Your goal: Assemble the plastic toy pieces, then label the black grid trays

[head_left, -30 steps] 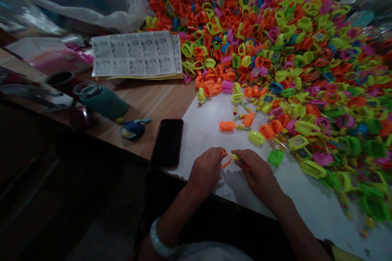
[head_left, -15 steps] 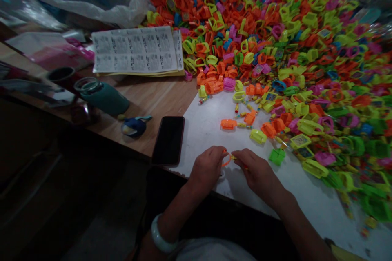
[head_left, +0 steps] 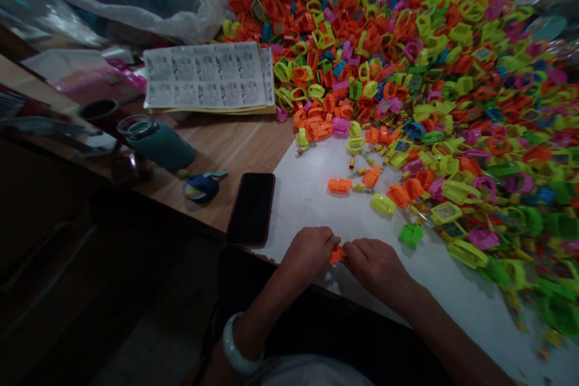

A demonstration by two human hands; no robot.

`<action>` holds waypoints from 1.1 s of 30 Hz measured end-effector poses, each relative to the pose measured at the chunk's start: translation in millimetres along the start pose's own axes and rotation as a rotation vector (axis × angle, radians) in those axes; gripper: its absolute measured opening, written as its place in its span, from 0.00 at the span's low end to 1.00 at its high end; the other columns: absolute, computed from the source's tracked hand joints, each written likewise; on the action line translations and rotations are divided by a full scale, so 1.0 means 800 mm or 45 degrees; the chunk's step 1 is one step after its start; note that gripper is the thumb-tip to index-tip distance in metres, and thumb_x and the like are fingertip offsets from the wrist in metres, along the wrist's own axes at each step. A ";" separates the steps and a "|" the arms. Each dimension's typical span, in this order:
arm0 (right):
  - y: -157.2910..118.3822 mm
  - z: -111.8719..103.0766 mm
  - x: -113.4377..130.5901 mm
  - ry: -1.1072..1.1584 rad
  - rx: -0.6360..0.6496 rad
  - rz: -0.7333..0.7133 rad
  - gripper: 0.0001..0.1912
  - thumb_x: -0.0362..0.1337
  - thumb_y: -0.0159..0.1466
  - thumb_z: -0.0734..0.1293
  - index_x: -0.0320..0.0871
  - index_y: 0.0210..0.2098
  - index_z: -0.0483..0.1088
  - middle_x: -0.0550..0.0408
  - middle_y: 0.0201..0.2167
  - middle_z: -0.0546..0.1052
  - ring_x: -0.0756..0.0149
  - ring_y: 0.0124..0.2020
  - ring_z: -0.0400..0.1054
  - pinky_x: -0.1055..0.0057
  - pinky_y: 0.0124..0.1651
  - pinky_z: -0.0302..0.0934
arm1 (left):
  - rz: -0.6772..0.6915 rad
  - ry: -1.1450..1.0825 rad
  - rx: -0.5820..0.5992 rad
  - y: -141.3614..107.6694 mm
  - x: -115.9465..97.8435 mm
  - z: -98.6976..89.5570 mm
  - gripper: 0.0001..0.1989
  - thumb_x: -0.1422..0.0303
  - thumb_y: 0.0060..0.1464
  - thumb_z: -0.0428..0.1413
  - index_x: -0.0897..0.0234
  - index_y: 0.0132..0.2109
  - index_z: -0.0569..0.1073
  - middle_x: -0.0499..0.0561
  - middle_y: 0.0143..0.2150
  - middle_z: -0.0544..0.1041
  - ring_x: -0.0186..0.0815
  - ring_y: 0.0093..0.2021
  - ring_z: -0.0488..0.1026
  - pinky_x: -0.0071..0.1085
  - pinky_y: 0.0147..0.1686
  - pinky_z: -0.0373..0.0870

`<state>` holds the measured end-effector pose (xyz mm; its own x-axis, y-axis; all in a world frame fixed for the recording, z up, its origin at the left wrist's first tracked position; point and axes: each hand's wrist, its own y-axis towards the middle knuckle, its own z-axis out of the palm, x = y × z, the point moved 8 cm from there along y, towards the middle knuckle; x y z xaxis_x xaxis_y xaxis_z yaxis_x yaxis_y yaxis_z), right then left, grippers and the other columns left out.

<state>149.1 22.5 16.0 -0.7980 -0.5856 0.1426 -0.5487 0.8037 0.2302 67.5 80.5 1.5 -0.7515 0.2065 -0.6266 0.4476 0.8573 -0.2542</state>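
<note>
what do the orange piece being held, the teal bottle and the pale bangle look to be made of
Orange piece: probably plastic, by its bright, even colour; mostly covered, finish unclear.
Teal bottle: glass or clear plastic at the see-through, shiny neck; body smooth and coloured.
Pale bangle: smooth and glossy, with soft highlights; stone, glass or plastic.

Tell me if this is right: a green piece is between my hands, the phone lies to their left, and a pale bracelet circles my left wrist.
The colour is wrong: the head view shows an orange piece between your hands. The phone lies to their left, and a pale bracelet circles your left wrist.
</note>
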 end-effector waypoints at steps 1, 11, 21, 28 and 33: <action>-0.003 0.001 -0.007 0.009 -0.001 0.062 0.11 0.35 0.66 0.57 0.43 0.30 0.68 0.55 0.23 0.69 0.67 0.25 0.62 0.70 0.28 0.54 | -0.003 -0.040 -0.005 0.002 -0.001 0.002 0.15 0.66 0.56 0.48 0.62 0.23 0.71 0.49 0.22 0.74 0.34 0.25 0.69 0.28 0.25 0.59; -0.052 -0.133 -0.157 -0.338 -0.676 0.885 0.20 0.37 0.63 0.60 0.42 0.54 0.63 0.41 0.49 0.67 0.48 0.52 0.59 0.46 0.54 0.55 | -0.146 -0.492 -0.353 0.046 0.029 -0.035 0.15 0.60 0.59 0.44 0.63 0.41 0.71 0.49 0.33 0.76 0.32 0.28 0.73 0.28 0.28 0.66; 0.092 0.017 -0.088 0.282 -0.172 0.695 0.07 0.33 0.64 0.57 0.40 0.39 0.65 0.48 0.37 0.70 0.65 0.32 0.66 0.70 0.32 0.62 | -0.077 -0.403 -0.465 0.047 0.027 -0.029 0.16 0.63 0.59 0.44 0.66 0.46 0.72 0.57 0.41 0.76 0.39 0.41 0.73 0.37 0.42 0.69; 0.035 0.021 -0.064 1.042 -0.290 0.825 0.10 0.43 0.64 0.60 0.43 0.34 0.66 0.59 0.26 0.68 0.69 0.28 0.62 0.73 0.33 0.59 | -0.130 -1.065 -0.504 0.038 0.034 -0.012 0.13 0.62 0.56 0.49 0.66 0.42 0.71 0.53 0.39 0.77 0.35 0.39 0.73 0.32 0.41 0.70; 0.031 0.026 -0.054 1.442 -0.087 0.786 0.11 0.43 0.60 0.65 0.44 0.39 0.67 0.60 0.29 0.70 0.70 0.30 0.63 0.74 0.35 0.61 | -0.006 -1.105 -0.335 0.034 0.018 -0.001 0.13 0.60 0.56 0.49 0.65 0.37 0.72 0.49 0.34 0.75 0.34 0.35 0.71 0.29 0.37 0.70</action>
<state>164.3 69.9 -4.8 -0.2402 0.0887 0.9667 -0.1263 0.9845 -0.1217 68.7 107.3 -14.0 -0.0760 -0.1339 -0.9881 0.2405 0.9592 -0.1485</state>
